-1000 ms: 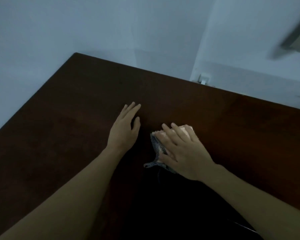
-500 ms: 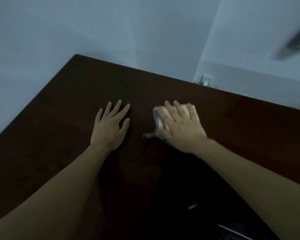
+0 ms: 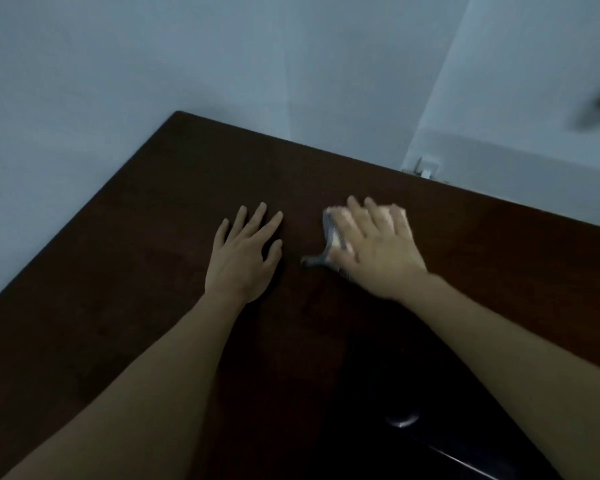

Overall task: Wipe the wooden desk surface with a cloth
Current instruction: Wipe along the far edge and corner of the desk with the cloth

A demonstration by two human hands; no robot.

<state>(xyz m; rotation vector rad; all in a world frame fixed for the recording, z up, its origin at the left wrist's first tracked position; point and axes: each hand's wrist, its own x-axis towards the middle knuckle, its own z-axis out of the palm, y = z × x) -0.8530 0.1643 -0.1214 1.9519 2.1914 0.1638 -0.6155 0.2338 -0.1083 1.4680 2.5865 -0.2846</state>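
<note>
Head: right hand [image 3: 378,251] flat on cloth [image 3: 331,233]

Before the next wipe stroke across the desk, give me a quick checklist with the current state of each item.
1. Grey-and-pale cloth under the right hand: ok, fingers flat on it.
2. Cloth flat on the dark brown wooden desk: ok, one corner sticks out toward the left hand.
3. Left hand off the cloth: ok, it rests flat on the desk beside it.
4. Path toward the far edge clear: ok, bare wood ahead.
5. Cloth clean or damp: cannot tell, too dim.
</note>
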